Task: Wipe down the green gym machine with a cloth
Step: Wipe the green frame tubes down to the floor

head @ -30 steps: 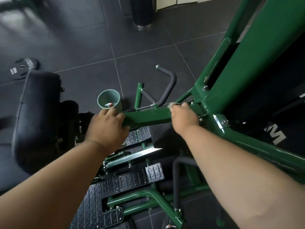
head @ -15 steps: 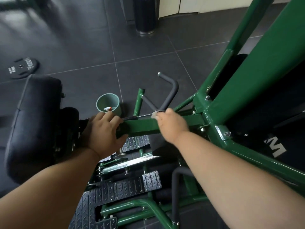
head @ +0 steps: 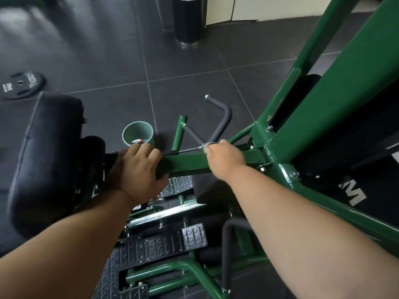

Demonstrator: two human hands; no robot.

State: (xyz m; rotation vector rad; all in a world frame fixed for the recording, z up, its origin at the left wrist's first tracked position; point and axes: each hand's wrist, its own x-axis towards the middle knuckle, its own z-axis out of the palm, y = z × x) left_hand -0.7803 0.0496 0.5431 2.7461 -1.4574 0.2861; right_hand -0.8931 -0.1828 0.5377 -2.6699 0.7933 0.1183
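The green gym machine has a horizontal square bar running across the middle of the view toward a thick slanted upright. My left hand grips the left end of that bar. My right hand lies over the bar further right, pressing a pale cloth onto it. Only a small whitish edge of the cloth shows past my fingertips; the rest is hidden under the hand.
A black padded seat stands at the left. A pale green cup sits on the dark tiled floor behind the bar, beside foam-covered handles. Ribbed foot plates lie below. A weight plate and a black cylinder lie further off.
My right hand with the cloth has slid leftward along the green bar, away from the joint with the upright. My left hand has kept its grip on the bar's left end.
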